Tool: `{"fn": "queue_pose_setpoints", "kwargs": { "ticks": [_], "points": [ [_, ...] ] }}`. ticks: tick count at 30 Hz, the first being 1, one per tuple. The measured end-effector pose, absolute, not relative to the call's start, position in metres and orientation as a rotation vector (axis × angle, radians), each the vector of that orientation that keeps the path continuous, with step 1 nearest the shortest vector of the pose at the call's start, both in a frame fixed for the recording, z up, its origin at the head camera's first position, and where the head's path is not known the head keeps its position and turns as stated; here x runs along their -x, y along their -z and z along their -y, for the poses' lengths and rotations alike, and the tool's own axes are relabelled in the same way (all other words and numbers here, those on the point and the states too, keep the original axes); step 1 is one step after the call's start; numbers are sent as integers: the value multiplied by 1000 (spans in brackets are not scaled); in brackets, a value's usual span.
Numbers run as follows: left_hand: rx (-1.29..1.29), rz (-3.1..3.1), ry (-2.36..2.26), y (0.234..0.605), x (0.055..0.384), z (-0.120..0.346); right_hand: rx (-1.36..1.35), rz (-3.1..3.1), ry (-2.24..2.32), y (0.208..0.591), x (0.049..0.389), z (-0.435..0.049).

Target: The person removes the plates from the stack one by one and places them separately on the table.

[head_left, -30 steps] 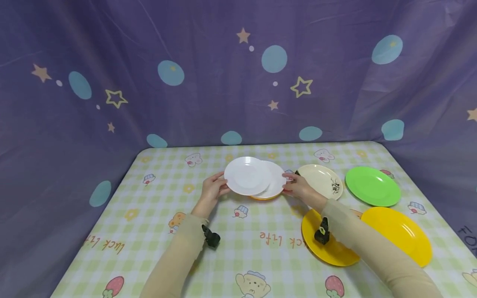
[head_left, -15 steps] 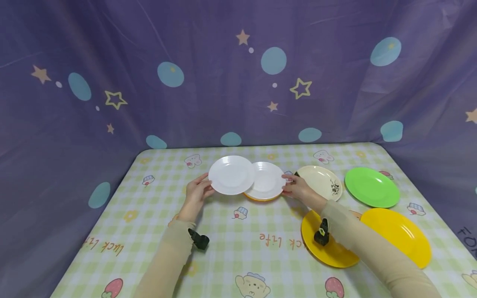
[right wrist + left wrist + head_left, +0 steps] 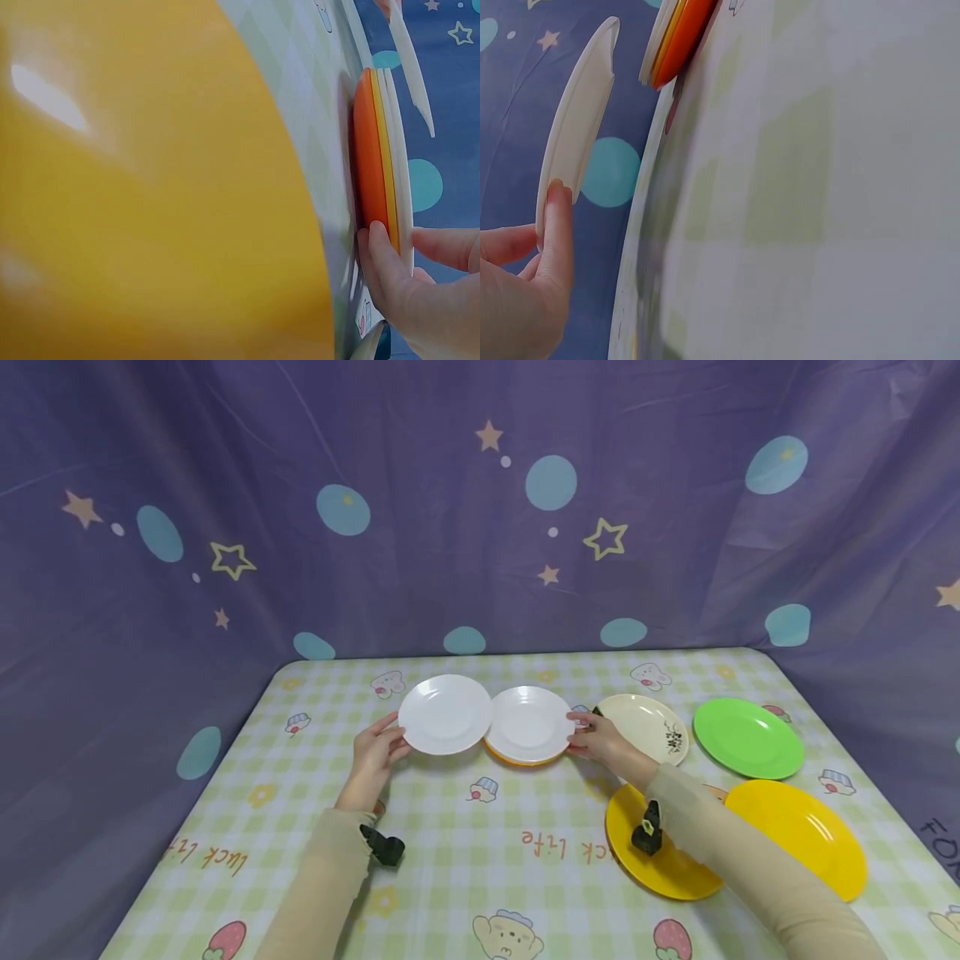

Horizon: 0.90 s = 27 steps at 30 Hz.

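My left hand [image 3: 375, 753] pinches the left rim of a white plate [image 3: 446, 714], fingers beneath and thumb at the edge. In the left wrist view this plate [image 3: 577, 120] is raised off the tablecloth. Beside it, my right hand [image 3: 602, 740] grips the right edge of a plate stack topped by a white plate [image 3: 528, 724]. Seen edge-on in the right wrist view, the stack has white plates [image 3: 401, 165] over a yellow plate [image 3: 386, 172] and an orange plate [image 3: 367, 150] at the bottom.
Right of the stack lie a cream plate [image 3: 637, 718] with a dark floral print and a green plate [image 3: 748, 737]. Two yellow plates, one at the right [image 3: 798, 835] and another [image 3: 667, 860] partly under the right sleeve, are nearer. A checked tablecloth [image 3: 450, 860] covers the table.
The left hand has drawn its white plate leftward from over the stack, so the stack's top white plate now shows almost whole. The right hand has stayed at the stack's edge.
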State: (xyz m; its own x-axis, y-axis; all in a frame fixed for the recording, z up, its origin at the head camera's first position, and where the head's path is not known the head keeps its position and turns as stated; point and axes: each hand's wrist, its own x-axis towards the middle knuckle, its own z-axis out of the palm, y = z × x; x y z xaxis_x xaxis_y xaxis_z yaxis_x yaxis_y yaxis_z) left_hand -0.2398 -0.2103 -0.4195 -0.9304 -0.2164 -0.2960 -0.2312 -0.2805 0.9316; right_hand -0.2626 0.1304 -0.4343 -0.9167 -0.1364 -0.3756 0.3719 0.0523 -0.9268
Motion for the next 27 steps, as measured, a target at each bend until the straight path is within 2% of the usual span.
{"fn": "queue_pose_setpoints", "kwargs": {
  "ticks": [27],
  "points": [
    [720,-2002,-2336,427,237,240,-239,-1964,1927,435,263,-132]
  ]
}}
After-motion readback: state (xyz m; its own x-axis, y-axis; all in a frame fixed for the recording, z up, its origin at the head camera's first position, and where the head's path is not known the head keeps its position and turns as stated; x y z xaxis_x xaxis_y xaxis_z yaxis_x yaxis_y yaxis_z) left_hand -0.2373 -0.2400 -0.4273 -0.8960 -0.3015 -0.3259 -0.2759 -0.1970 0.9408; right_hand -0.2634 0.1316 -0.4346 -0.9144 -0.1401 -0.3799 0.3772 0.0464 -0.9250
